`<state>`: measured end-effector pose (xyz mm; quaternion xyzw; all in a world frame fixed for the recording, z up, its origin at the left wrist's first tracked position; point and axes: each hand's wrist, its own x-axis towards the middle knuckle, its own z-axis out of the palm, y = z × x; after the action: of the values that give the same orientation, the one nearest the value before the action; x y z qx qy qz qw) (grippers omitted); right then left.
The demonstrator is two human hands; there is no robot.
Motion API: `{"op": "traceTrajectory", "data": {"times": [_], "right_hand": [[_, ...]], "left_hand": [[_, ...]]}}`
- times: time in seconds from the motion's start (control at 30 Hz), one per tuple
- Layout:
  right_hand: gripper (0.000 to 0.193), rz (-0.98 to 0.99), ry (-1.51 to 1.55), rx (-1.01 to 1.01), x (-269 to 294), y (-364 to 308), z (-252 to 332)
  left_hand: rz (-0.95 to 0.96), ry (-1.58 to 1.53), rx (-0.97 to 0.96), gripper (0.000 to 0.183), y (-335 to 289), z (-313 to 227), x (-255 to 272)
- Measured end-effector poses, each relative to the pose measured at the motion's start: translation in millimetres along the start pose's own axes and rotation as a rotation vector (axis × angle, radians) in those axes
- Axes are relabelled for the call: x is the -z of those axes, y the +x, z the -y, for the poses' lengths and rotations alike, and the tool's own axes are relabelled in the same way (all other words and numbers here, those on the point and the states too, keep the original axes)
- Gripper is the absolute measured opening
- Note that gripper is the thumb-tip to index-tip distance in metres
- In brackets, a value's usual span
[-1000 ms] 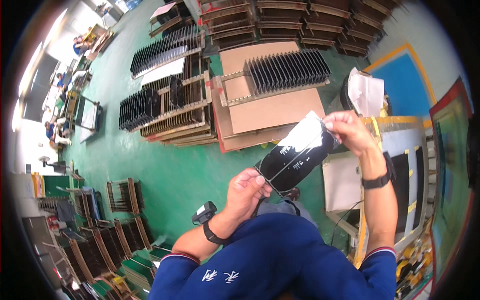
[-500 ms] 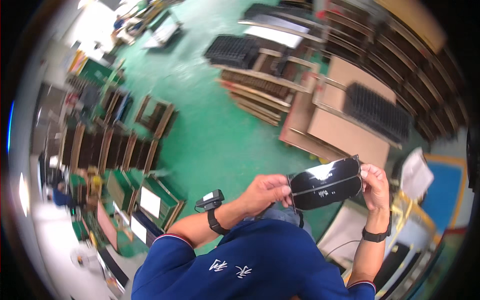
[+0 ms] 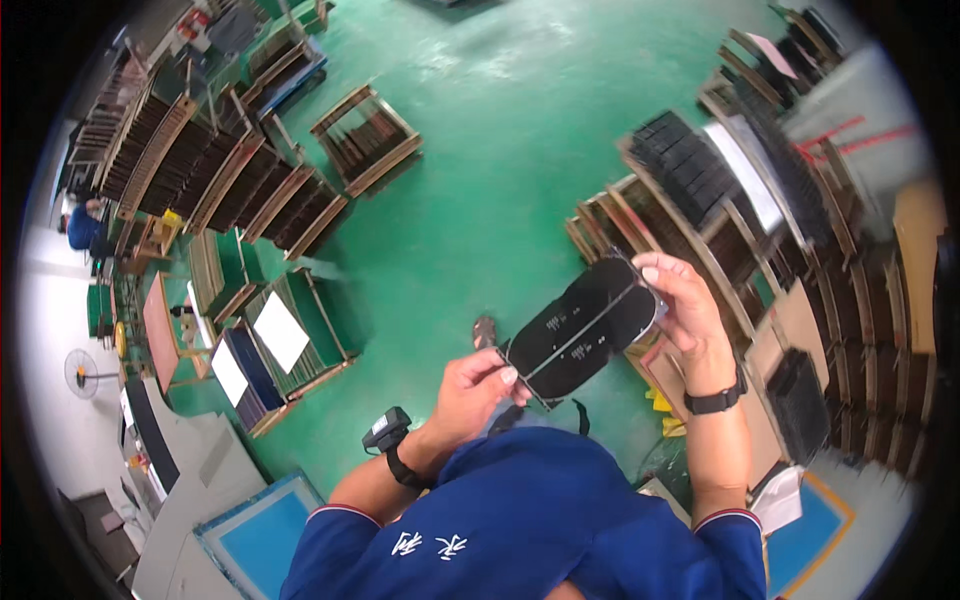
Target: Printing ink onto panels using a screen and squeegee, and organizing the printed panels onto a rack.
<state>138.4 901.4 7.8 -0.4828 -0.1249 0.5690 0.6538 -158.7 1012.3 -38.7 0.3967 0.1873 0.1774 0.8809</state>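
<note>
A flat, thin black panel (image 3: 570, 315) is held out in front of my body. Its two long dark halves have rounded ends, with a pale line between them and small light marks on each. My left hand (image 3: 468, 398) pinches its near left end between thumb and fingers. At the far right end, the thumb and fingers of my right hand (image 3: 685, 298) are closed on the edge. The panel slants up to the right, its printed face toward me. Some fingertips are hidden behind it.
Wooden racks (image 3: 368, 140) filled with dark sheets line the left side. On the right, black slotted trays (image 3: 680, 165) sit on stacked racks. A blue framed panel (image 3: 270, 535) lies low at left, near a grey worktop (image 3: 190, 530). Far left are a fan (image 3: 82, 374) and a person (image 3: 86, 228).
My view has swung to the right across the room. The panel has tilted more steeply, its right end higher, and the bright glare on it is gone. Both hands keep their hold.
</note>
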Motion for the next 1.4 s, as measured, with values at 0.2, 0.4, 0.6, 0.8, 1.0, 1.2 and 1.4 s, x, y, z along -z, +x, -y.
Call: {"op": "traceTrajectory", "data": {"times": [0.2,0.4,0.6,0.8,1.0,1.2,1.4], "right_hand": [[0.058,0.165,0.318,0.042,-81.9,175.0,27.3],[0.100,0.262,0.592,0.135,-117.3,317.2,72.9],[0.094,0.227,0.528,0.429,-93.5,481.4,174.2],[0.093,0.148,0.268,0.667,-65.7,606.2,291.5],[0.094,0.030,0.084,0.766,-9.6,749.3,389.9],[0.093,-0.114,0.146,0.747,35.5,915.6,499.6],[0.090,-0.197,0.232,0.704,98.3,1048.5,606.1]], "left_hand": [[-0.154,0.029,-0.036,0.014,91.1,-107.5,75.4],[-0.189,-0.025,-0.069,0.013,231.8,-175.5,120.9],[-0.240,-0.004,-0.052,0.012,406.8,-254.4,137.1],[-0.097,-0.098,-0.018,0.013,588.8,-335.7,129.0],[-0.009,-0.146,0.063,0.010,790.2,-380.0,152.0],[0.173,-0.178,0.180,0.012,1012.7,-443.2,182.8],[0.299,-0.089,0.298,0.020,1207.4,-496.5,165.4]]}}
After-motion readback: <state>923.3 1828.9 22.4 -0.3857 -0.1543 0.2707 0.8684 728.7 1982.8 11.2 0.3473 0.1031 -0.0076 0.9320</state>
